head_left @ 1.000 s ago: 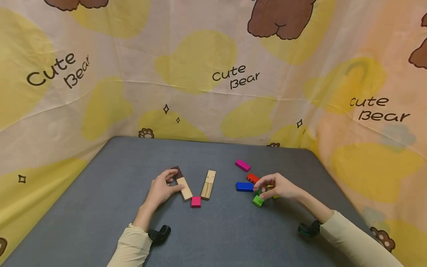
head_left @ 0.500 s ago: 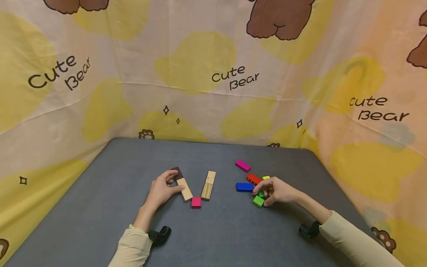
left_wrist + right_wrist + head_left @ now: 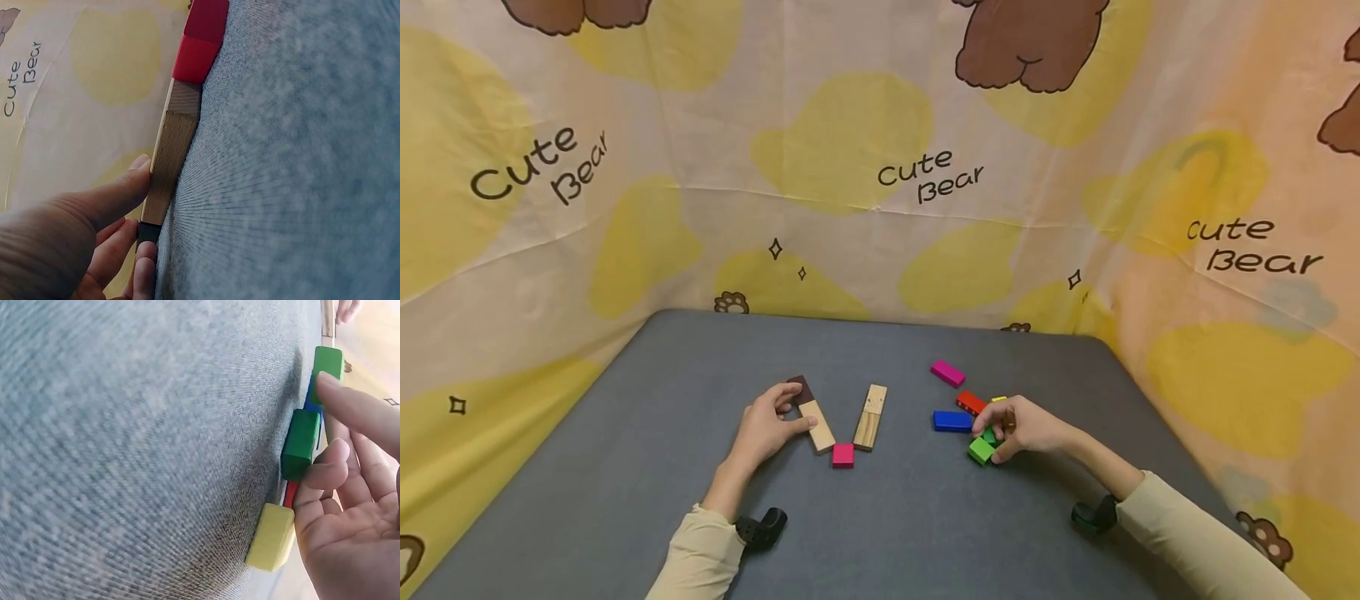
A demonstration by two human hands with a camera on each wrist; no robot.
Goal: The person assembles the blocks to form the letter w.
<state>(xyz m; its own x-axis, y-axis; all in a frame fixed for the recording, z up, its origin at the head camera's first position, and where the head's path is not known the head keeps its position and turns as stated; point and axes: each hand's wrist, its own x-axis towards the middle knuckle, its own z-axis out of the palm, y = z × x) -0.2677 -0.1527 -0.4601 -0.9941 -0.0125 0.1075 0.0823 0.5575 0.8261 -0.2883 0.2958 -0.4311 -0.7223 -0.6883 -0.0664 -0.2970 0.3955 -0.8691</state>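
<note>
nearest on the grey bench [image 3: 625,467] are two sleeved forearms, each with a small black device at the wrist. just beyond, a pink block [image 3: 842,455] lies at the near ends of two long wooden blocks that spread apart like a v. the left hand [image 3: 765,427] rests on the bench with its fingers [image 3: 790,393] curled round the left wooden block [image 3: 817,425], thumb against its side, at the end where a dark brown block [image 3: 800,388] butts on. the right wooden block [image 3: 870,417] lies untouched.

to the right, the right hand [image 3: 1026,427] sits over a cluster of coloured blocks, fingers bent narrow and pinching a dark green block [image 3: 989,436], with a light green block [image 3: 980,451] just in front. a blue block [image 3: 952,421] and a red block [image 3: 971,403] lie just beside the hand; a yellow block [image 3: 998,401] is mostly hidden behind it. farthest, a magenta block [image 3: 947,373] lies apart.

the right wrist view shows the yellow block [image 3: 270,538] whole and the dark green block [image 3: 301,443] between fingertips, which the head view hides. the left wrist view shows the thumb pressed flat on the wooden block's [image 3: 169,156] side.

counted: two wooden blocks, two green, one each of the others. a bear-printed cloth [image 3: 880,167] walls in the bench.
</note>
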